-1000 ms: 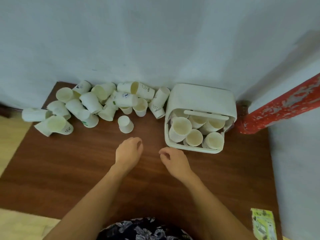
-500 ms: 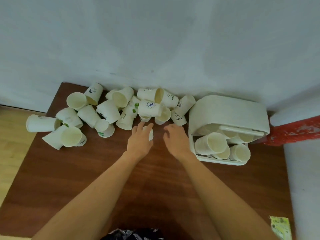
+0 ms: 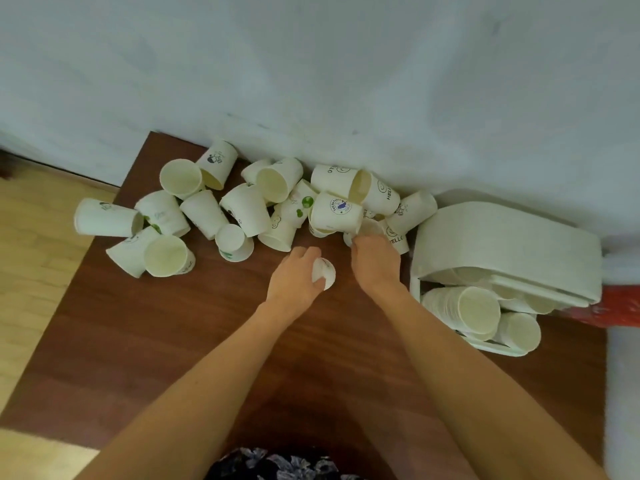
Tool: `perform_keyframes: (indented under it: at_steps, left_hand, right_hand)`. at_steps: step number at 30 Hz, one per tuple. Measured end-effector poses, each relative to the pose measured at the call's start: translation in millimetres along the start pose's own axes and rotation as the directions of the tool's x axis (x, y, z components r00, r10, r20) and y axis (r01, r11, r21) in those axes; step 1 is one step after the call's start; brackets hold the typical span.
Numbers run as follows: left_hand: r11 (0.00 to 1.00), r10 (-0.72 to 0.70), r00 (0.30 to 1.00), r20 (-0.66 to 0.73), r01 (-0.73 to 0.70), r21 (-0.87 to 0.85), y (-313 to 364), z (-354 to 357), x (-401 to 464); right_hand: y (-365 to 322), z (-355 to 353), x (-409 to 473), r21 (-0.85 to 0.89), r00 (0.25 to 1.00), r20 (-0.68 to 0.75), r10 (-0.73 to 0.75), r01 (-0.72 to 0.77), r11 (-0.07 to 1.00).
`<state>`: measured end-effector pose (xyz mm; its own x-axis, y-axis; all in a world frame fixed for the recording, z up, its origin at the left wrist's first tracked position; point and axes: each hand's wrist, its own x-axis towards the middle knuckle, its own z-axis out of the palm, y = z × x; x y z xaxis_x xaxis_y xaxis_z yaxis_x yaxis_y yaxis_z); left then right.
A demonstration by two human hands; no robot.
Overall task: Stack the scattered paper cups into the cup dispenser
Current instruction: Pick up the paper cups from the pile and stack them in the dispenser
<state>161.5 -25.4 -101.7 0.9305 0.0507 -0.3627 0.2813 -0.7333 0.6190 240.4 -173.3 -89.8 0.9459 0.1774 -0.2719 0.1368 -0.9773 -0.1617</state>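
Scene lit softly and evenly, moderately bright; source not seen. Mild sheen seen on bench near left edge. Faint soft shadows cast under cups. Wall rendered smeared, blotchy. Strong wide-angle bending noted at edges. Slight softness overall, print on cups partly legible.

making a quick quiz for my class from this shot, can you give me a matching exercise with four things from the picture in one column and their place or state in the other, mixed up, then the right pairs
Things
1. left hand
2. right hand
3. white plastic cup dispenser
4. white paper cup with a round blue print

Places or states
A. lies on its side in the pile by the wall
B. sits at the right end of the brown wooden table, with stacked cups inside
C. grips a small upside-down white paper cup
D. reaches into the near edge of the cup pile, beside the dispenser

Pairs: 1-C, 2-D, 3-B, 4-A
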Motion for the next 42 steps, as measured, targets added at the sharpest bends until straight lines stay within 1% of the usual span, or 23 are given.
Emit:
perform_keyframes:
  at_steps: [6, 10, 15, 18, 21, 24, 26, 28, 30, 32, 34, 38, 42]
  left_hand:
    - [0.998, -0.041, 0.999, 0.013, 0.042, -0.039, 7.4, -4.8, -27.2]
    - [0.994, -0.068, 0.998, 0.016, 0.069, -0.083, 15.8, -6.0, -49.5]
    - [0.986, -0.110, 0.993, 0.044, 0.115, -0.120, 27.9, -4.1, -76.0]
    - [0.980, -0.123, 0.992, 0.031, 0.126, -0.154, 42.2, 0.3, -92.1]
    - [0.965, -0.108, 0.993, 0.055, 0.118, -0.235, 63.6, 7.4, -107.0]
    - [0.926, -0.072, 0.990, 0.119, 0.110, -0.360, 91.3, 17.1, -123.3]
    - [0.918, 0.002, 0.987, 0.161, 0.062, -0.392, 108.3, 27.0, -134.2]
    - [0.913, 0.093, 0.968, 0.234, 0.011, -0.407, 123.1, 37.8, -143.2]
    - [0.913, 0.187, 0.926, 0.328, -0.040, -0.407, 135.4, 48.5, -150.2]
    - [0.919, 0.244, 0.882, 0.402, -0.078, -0.387, 147.3, 60.4, -154.9]
    - [0.920, 0.264, 0.866, 0.425, -0.094, -0.380, 161.2, 72.7, -159.1]
    - [0.920, 0.266, 0.890, 0.369, -0.119, -0.374, 191.9, 98.4, -162.7]
    - [0.928, 0.288, 0.856, 0.429, -0.139, -0.346, 223.8, 123.7, -163.8]
  right_hand:
    - [7.3, -13.3, -40.9, 0.076, 0.994, 0.018, 0.109, -0.110, 0.991]
    - [14.8, -23.6, -85.1, 0.224, 0.978, -0.051, 0.202, -0.186, 0.957]
    - [30.9, -28.0, -142.2, 0.357, 0.943, -0.108, 0.315, -0.259, 0.897]
    - [44.5, -32.0, -179.8, 0.404, 0.920, -0.131, 0.370, -0.292, 0.867]
    - [60.9, -35.4, -214.3, 0.443, 0.888, -0.170, 0.426, -0.318, 0.838]
    - [80.2, -39.8, -241.7, 0.496, 0.863, -0.160, 0.480, -0.350, 0.795]
    - [92.6, -42.0, -256.4, 0.551, 0.859, -0.160, 0.486, -0.330, 0.766]
    - [104.8, -44.7, -267.2, 0.598, 0.861, -0.163, 0.481, -0.301, 0.743]
    - [117.9, -47.4, -274.4, 0.644, 0.861, -0.179, 0.476, -0.263, 0.719]
    - [132.8, -50.8, -278.7, 0.680, 0.865, -0.185, 0.465, -0.229, 0.697]
    - [150.3, -53.3, -281.4, 0.702, 0.877, -0.194, 0.440, -0.190, 0.687]
    - [192.5, -57.5, -281.6, 0.716, 0.883, -0.241, 0.402, -0.118, 0.688]
    - [227.0, -64.7, -277.1, 0.730, 0.915, -0.260, 0.308, -0.022, 0.683]
